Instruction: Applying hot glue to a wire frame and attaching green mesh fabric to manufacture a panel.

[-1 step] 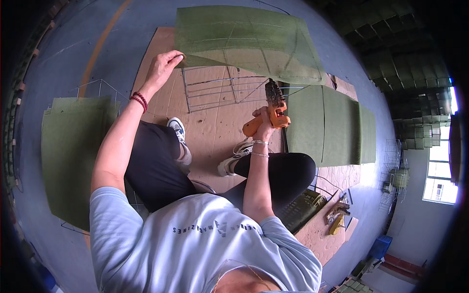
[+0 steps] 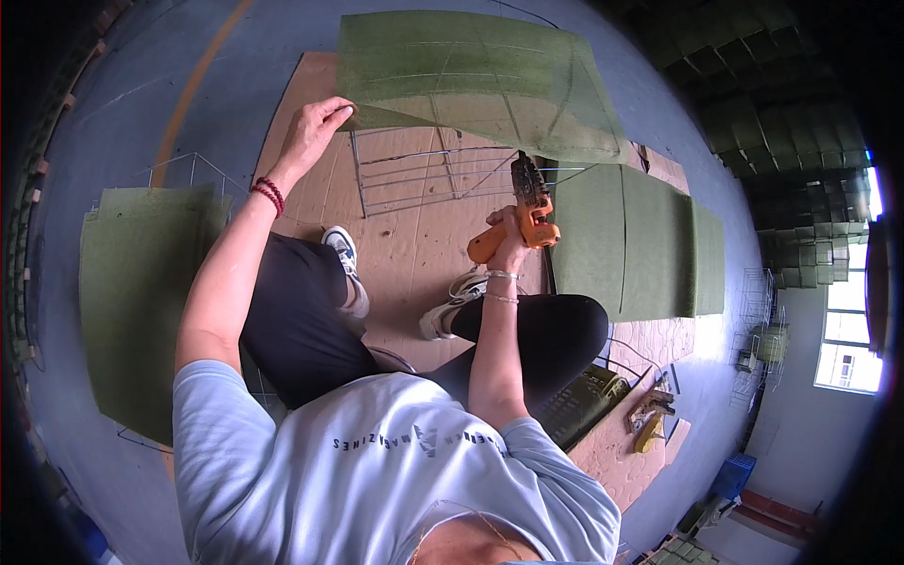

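My left hand (image 2: 321,132) pinches the near left corner of a sheet of green mesh (image 2: 443,56), thumb against fingers. That mesh lies over a wire frame (image 2: 410,177) of thin metal rods, whose near part shows bare below the raised edge. My right hand (image 2: 508,242) is wrapped round the handle of an orange glue gun (image 2: 539,230) with a blackened, crusted front. Its dark tip points away from me, close to the mesh's near edge and the frame's right end; whether it touches cannot be made out.
Brown board (image 2: 386,254) covers the floor under my shoes. Another green mesh panel (image 2: 640,245) lies at the right, and a mesh-covered frame (image 2: 141,292) stands at the left. A grimy yellow-handled tool (image 2: 648,428) lies at the lower right. Dark green panels (image 2: 782,141) are stacked at the far right.
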`<state>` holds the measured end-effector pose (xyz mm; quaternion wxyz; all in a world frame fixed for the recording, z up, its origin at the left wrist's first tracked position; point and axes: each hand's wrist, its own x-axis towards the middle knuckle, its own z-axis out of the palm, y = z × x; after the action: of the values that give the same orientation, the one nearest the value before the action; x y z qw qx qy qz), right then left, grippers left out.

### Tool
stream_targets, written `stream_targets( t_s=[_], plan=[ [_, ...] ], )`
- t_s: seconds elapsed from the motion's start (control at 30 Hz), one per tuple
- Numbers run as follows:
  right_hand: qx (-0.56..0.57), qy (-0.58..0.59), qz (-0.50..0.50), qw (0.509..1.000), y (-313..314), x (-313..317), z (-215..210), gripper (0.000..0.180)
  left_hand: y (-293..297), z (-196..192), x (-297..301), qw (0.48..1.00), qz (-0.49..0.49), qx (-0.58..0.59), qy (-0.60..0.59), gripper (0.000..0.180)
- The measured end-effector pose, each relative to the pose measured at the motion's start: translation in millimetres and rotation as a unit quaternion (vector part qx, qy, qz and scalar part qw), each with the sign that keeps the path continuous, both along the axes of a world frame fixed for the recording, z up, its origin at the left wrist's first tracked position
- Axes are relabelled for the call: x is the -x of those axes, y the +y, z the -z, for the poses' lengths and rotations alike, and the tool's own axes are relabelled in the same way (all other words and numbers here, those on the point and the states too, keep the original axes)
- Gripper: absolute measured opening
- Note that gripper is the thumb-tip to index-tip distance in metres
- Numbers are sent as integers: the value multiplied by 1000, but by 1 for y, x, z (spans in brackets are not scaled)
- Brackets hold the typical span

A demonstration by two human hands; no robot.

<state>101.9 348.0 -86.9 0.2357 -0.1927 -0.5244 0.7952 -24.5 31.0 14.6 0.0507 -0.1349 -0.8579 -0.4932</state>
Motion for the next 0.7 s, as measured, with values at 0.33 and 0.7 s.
stream_targets(
  t_s=[0.33, 0.7],
  plan=[
    [-4, 25, -49, 998, -17, -10, -12, 11, 0, 2, 1, 1000, 8, -12, -8, 23],
    [-3, 33, -89, 995, -26, -18, -12, 12, 4, -6, -4, 1000, 13, -22, 6, 23]
  ],
)
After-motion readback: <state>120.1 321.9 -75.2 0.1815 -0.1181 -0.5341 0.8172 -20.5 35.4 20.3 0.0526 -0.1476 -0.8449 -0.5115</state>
